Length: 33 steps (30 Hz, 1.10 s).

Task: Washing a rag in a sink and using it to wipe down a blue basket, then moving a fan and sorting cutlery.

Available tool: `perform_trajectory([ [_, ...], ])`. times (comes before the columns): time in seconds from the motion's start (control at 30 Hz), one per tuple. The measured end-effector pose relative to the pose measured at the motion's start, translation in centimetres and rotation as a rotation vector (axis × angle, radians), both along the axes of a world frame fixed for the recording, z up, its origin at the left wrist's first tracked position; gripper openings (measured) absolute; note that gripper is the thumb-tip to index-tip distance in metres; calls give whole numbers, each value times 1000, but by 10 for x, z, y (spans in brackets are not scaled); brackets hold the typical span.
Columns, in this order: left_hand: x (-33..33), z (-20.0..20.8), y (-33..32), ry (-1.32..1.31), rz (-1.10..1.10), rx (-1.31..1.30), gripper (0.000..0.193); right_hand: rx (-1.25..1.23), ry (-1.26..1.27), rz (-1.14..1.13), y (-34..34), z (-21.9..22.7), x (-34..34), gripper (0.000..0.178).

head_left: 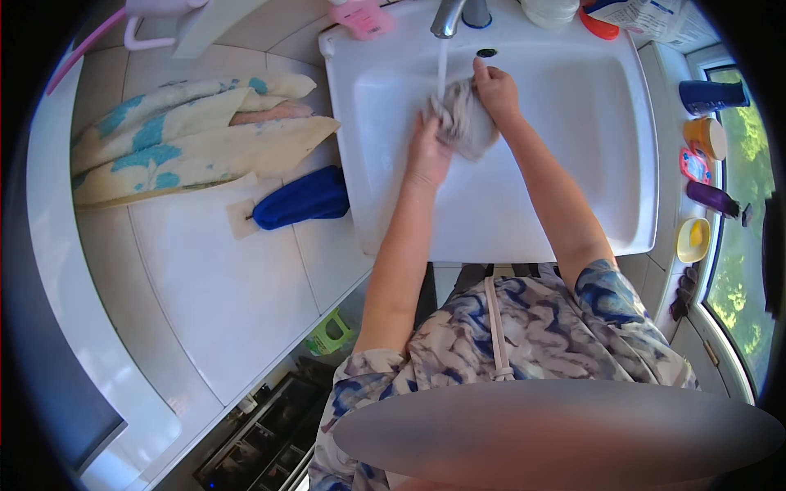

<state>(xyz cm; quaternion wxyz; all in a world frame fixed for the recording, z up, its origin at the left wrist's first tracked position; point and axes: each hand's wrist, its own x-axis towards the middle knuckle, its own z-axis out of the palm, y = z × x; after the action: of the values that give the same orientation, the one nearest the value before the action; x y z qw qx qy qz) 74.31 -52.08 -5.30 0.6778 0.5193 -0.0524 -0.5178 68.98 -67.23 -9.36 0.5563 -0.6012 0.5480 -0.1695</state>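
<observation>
Between my two hands is a wet, crumpled greyish-white cloth [463, 123], held over the basin of a white sink [508, 209]. Water runs from the metal tap [446, 20] onto the cloth's upper left part. My left hand [429, 151] grips the cloth from its left side, slightly blurred, with the fingertips partly hidden by it. On the cloth's upper right, my right hand [497, 92] is closed with the thumb pointing up toward the dark overflow hole [487, 52].
A patterned towel [147, 155] and a blue cloth [303, 199] hang on the tiled wall at left. A pink bottle [360, 18] and a white container [548, 11] stand on the sink's back rim. Cups [708, 96] and a yellow soap dish [693, 240] line the windowsill.
</observation>
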Motion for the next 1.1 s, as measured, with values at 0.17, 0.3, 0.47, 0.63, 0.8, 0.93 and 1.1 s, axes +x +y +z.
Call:
perform_trajectory([
  [0.17,31,1,10,315,83,-46,80,-79,-196,370,75,44,4,42],
  [0.3,29,-8,5,453,-38,-447,68,-340,-191,667,129,96,-11,34],
  [0.47,17,-24,-16,323,150,-135,35,-616,80,411,50,31,2,27],
  [0.63,14,-9,9,-108,90,16,43,-727,54,465,7,30,13,27],
  [0.8,18,16,-9,268,48,61,63,203,-419,221,14,40,31,30],
  [0.93,31,9,-20,366,104,-297,77,-68,-424,459,91,82,3,23],
  [1.1,52,-41,-3,217,29,-306,66,-560,-373,644,108,93,-1,25],
])
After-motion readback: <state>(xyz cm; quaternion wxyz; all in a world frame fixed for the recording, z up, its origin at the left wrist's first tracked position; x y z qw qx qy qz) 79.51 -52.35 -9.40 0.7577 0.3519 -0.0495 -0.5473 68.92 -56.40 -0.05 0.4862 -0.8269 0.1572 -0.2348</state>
